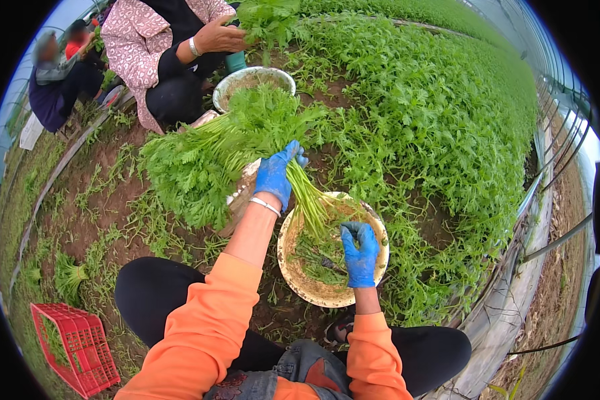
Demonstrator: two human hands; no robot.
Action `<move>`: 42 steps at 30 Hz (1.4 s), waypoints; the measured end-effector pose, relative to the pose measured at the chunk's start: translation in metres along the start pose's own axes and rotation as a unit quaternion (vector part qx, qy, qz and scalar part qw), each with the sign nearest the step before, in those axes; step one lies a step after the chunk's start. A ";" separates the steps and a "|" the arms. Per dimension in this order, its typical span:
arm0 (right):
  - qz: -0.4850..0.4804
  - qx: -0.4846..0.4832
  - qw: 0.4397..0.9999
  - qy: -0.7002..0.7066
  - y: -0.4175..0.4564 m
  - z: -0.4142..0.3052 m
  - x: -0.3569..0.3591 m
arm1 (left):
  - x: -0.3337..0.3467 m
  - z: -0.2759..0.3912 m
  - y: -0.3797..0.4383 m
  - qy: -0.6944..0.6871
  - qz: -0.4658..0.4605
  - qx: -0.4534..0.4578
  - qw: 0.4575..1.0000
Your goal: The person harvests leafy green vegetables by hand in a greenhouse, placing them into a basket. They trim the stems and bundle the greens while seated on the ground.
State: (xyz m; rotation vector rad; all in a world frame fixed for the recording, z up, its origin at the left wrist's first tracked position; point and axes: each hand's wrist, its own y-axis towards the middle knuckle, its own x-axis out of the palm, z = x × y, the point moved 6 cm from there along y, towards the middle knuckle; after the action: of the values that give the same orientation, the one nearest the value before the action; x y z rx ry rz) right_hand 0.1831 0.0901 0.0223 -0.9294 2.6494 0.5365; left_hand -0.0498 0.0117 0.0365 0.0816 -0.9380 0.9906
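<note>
My left hand point(276, 175), in a blue glove, is closed around a bunch of leafy greens point(307, 197); the leaves spread up and left, and the pale stems hang over a basin. My right hand point(361, 250), also in a blue glove, is over the right part of that basin with its fingers bent and fingertips close together; whether something thin is between them I cannot tell. Loose leaves and plant scraps lie in the dirty, cream-coloured basin point(292, 275). A larger pile of cut greens point(190, 170) rests left of my left hand, its stems partly hidden by leaves.
A person in a patterned jacket point(130, 45) sits ahead, holding greens above a second basin point(220, 92). Two more people point(62, 85) sit at the far left. A red plastic crate point(87, 345) and a bundle of greens point(75, 275) are at lower left. Growing greens point(430, 115) fill the right.
</note>
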 end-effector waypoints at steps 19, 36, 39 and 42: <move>-0.164 0.209 0.912 0.313 0.012 0.002 0.051 | 0.026 -0.022 -0.019 0.135 -0.053 -0.007 0.989; -0.182 0.097 0.963 -0.172 -0.024 0.069 0.019 | 0.014 0.019 -0.006 0.061 -0.005 0.075 0.995; -0.012 0.062 0.997 0.044 -0.005 0.051 0.011 | 0.013 0.015 -0.007 0.046 -0.013 0.057 0.997; 0.043 -0.101 0.994 -0.014 0.021 -0.038 0.015 | 0.010 0.005 -0.006 0.019 -0.057 0.004 0.998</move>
State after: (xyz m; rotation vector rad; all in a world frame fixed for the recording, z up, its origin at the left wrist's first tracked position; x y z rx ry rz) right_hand 0.1533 0.0807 0.0560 -0.8582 2.6550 0.8458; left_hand -0.0462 0.0123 0.0488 0.1207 -0.8843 0.8873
